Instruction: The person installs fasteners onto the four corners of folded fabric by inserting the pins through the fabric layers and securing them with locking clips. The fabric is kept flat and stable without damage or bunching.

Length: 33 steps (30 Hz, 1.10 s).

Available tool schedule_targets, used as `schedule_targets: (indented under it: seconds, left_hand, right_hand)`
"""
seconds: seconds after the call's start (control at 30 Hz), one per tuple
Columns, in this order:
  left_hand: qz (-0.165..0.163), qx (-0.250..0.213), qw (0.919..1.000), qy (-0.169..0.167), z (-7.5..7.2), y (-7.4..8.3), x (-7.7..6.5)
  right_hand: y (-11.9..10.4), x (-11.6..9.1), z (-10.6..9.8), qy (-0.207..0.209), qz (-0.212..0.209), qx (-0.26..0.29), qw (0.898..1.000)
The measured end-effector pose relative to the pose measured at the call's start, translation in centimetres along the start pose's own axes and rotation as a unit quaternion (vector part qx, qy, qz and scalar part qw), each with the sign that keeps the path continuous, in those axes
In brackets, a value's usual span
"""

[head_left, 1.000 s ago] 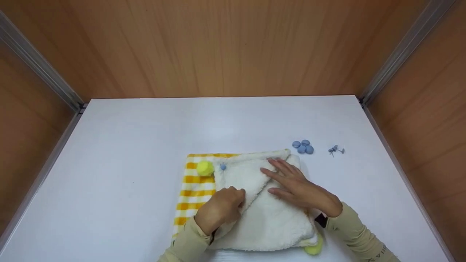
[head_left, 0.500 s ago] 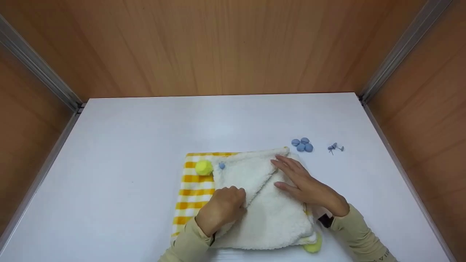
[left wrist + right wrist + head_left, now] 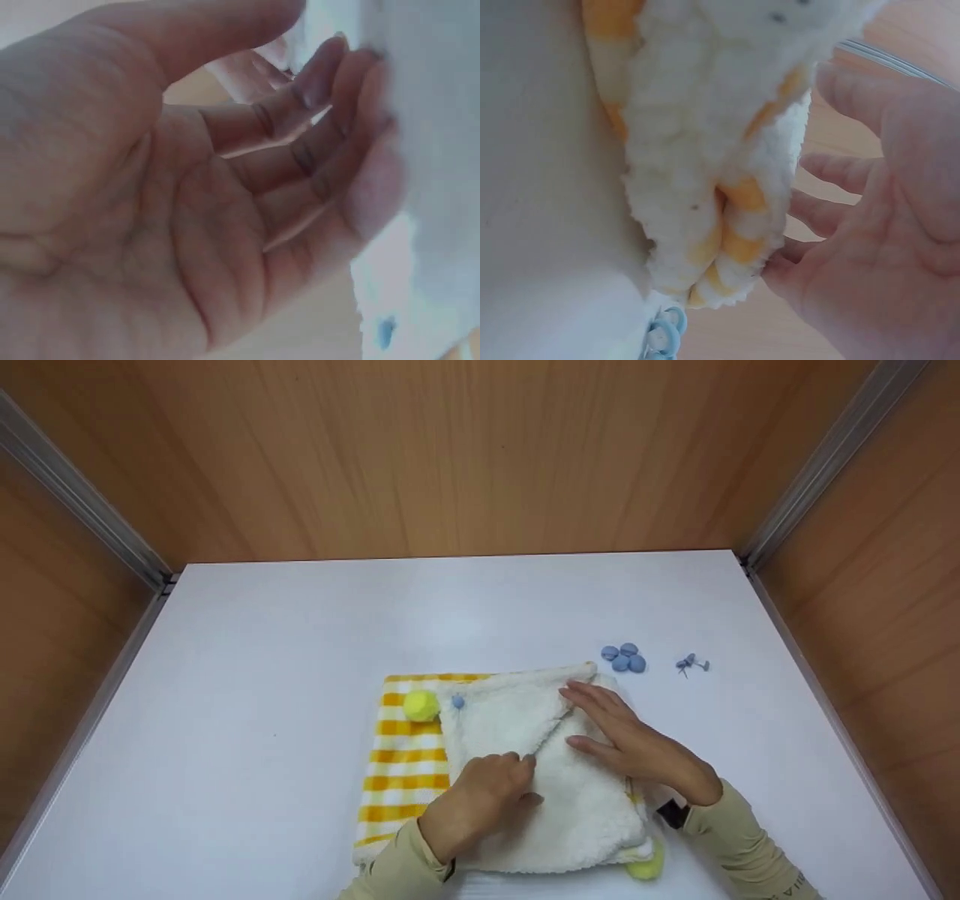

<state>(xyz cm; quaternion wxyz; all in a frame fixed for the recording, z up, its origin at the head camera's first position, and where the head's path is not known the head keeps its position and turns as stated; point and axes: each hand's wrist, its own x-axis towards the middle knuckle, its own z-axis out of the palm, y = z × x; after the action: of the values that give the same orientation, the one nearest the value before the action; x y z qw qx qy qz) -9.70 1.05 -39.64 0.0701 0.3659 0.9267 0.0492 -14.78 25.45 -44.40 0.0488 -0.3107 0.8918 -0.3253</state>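
Note:
A folded cloth lies at the table's front, white fleece (image 3: 574, 817) on one face and yellow-and-white check (image 3: 405, 784) on the other. My left hand (image 3: 480, 806) touches the slanting edge of the fleece flap. In the left wrist view its fingers are loosely bent with their tips against the fleece (image 3: 442, 165), and the thumb stands apart. My right hand (image 3: 641, 742) rests on the flap's right side with straight, spread fingers. A small blue round piece (image 3: 457, 702) sits at the flap's upper left corner, beside a yellow pom-pom (image 3: 421, 706).
Several blue round caps (image 3: 622, 658) lie in a cluster behind the cloth, on the right. Farther right are a few blue-headed pins (image 3: 690, 663). Another yellow pom-pom (image 3: 646, 862) shows under the cloth's near right corner. Wooden panels (image 3: 480, 457) enclose the white table (image 3: 300, 645).
My left hand has slid right along the flap's edge, and its thumb has come away from the fingers. The right hand moved slightly right earlier, then stayed put.

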Motion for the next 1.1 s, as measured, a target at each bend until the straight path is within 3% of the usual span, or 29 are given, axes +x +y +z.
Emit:
schedule_targets:
  seconds: [0.13, 0.3, 0.43, 0.53, 0.7, 0.87, 1.0, 1.1]
  left_hand:
    - [0.041, -0.019, 0.9985, -0.032, 0.3, 2.0, 0.2]
    - [0.098, -0.009, 0.9951, 0.006, 1.6, 4.4, 0.0]
    - [0.128, -0.016, 0.9907, 0.043, 3.3, 5.1, 0.5]
    - [0.137, -0.026, 0.9877, 0.070, 4.1, 5.2, 0.9]
    - [0.148, -0.047, 0.9827, 0.101, 4.1, 4.9, 1.2]
    - [0.141, -0.061, 0.9781, 0.140, 4.0, 4.5, 1.6]
    - [0.138, -0.078, 0.9685, 0.192, 4.2, 4.2, 1.9]
    - [0.132, -0.089, 0.9660, 0.203, 4.1, 4.1, 2.1]
  right_hand:
    - [-0.3, -0.1, -0.2, -0.003, 0.004, -0.005, 1.000]
    - [-0.5, -0.3, -0.5, -0.006, 0.005, -0.007, 1.000]
    - [-0.8, -0.6, -1.0, -0.011, 0.011, -0.006, 1.000]
    - [-0.7, -0.8, -1.2, -0.012, 0.007, -0.014, 1.000]
    - [-0.4, -0.9, -1.6, -0.013, -0.012, -0.026, 0.999]
    - [-0.2, -0.8, -2.1, -0.019, -0.009, -0.024, 0.999]
    - [0.3, -0.9, -2.6, -0.013, 0.001, -0.011, 1.000]
    - [0.8, -1.1, -3.1, 0.007, -0.001, -0.003, 1.000]
